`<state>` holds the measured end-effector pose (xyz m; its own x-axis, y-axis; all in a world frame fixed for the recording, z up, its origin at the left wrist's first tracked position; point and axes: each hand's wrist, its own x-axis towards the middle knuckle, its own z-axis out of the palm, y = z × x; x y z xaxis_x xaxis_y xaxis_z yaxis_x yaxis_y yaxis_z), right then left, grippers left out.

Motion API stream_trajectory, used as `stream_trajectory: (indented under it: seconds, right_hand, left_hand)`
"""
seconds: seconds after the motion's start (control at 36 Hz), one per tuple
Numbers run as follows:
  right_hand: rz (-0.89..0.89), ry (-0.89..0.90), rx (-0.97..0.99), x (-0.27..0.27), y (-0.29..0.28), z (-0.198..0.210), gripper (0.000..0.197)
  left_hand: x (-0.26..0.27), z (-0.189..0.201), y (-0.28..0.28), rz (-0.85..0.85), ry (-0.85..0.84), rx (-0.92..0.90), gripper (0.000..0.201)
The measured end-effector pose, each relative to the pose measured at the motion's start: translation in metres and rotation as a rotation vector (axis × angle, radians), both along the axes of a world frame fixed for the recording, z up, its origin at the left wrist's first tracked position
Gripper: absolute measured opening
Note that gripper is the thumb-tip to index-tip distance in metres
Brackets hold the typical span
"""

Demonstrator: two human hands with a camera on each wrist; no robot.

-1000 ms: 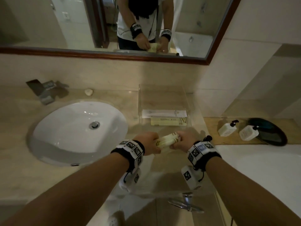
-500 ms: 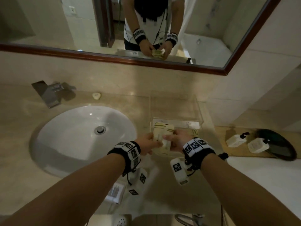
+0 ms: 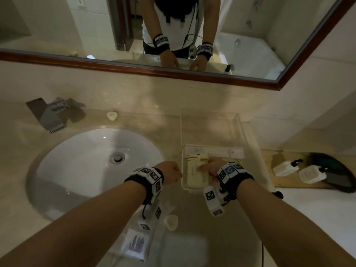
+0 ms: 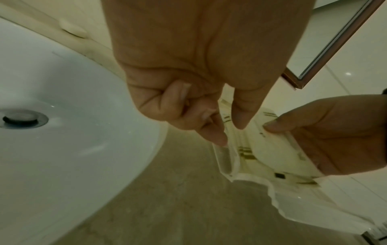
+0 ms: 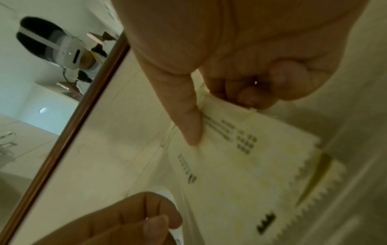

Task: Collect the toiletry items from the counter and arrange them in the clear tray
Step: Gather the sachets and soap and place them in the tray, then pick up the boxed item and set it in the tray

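Inside clear tray (image 3: 248,132), serrated cream sachet (image 3: 196,170)

Sink (image 3: 92,162) at my left, tray (image 3: 248,135) to its right by the wall, packet (image 3: 196,170) in the tray's near end under my right hand (image 3: 213,166), my left hand (image 3: 171,172) just outside it, pump bottles (image 3: 300,171) further right.

Black wristbands (image 3: 152,180), white tag blocks.

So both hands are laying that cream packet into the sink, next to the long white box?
Not the sink. The head view shows the cream packet going into the clear tray, beside the long white box. The right hand pinches it; the left hand is at the tray's edge.
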<state>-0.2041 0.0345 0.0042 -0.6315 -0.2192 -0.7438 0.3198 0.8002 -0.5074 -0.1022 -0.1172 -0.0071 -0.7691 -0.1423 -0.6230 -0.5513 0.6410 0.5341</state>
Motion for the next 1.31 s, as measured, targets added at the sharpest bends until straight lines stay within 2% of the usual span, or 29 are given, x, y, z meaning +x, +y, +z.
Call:
stream_trajectory:
  seconds: [0.08,0.25,0.36,0.42,0.5,0.56,0.67,0.78,0.83,0.94,1.03,1.14,1.31]
  right_hand:
    - [0.055,0.007,0.068,0.001,-0.010,-0.005,0.043]
    - [0.091,0.046,0.126,-0.005,-0.016,-0.021,0.050]
    - [0.052,0.112,0.139,-0.005,-0.014,-0.022,0.038]
    - [0.066,0.155,0.169,-0.003,-0.011,-0.020,0.027]
    - [0.120,0.187,0.214,-0.001,-0.009,-0.019,0.035]
    - [0.154,0.189,0.228,0.000,-0.009,-0.022,0.045]
    - [0.170,0.156,0.206,0.004,-0.008,-0.018,0.042]
    - [0.204,0.214,0.228,0.006,-0.005,-0.014,0.034]
    - [0.227,0.240,0.254,0.008,-0.003,-0.010,0.039]
    - [0.283,0.307,0.267,0.013,0.001,-0.005,0.032]
    - [0.331,0.352,0.187,0.020,0.002,-0.004,0.021]
    - [0.354,0.392,0.080,0.036,0.007,-0.002,0.012]
    - [0.394,0.413,0.087,0.052,0.028,0.006,0.018]
  left_hand:
    - [-0.004,-0.004,-0.001,-0.018,-0.013,-0.006,0.015]
    - [-0.009,-0.008,-0.005,-0.065,-0.007,-0.037,0.010]
    - [-0.010,-0.009,-0.006,-0.086,0.012,-0.057,0.011]
    - [-0.011,-0.008,-0.005,-0.084,0.047,-0.036,0.015]
    - [-0.011,-0.006,-0.001,-0.091,0.095,0.023,0.021]
    - [-0.013,-0.004,0.004,-0.105,0.086,0.051,0.035]
    - [-0.016,-0.004,0.011,-0.159,0.021,0.037,0.057]
    - [-0.015,-0.004,0.012,-0.161,0.016,0.025,0.060]
    - [-0.012,-0.003,0.011,-0.147,0.048,0.028,0.060]
    - [-0.006,0.000,0.012,-0.131,0.075,0.044,0.057]
    - [0.001,0.002,0.016,-0.117,0.091,0.047,0.054]
    - [0.013,0.002,0.023,-0.079,0.151,0.025,0.038]
    - [0.030,0.006,0.040,-0.117,0.162,-0.061,0.022]
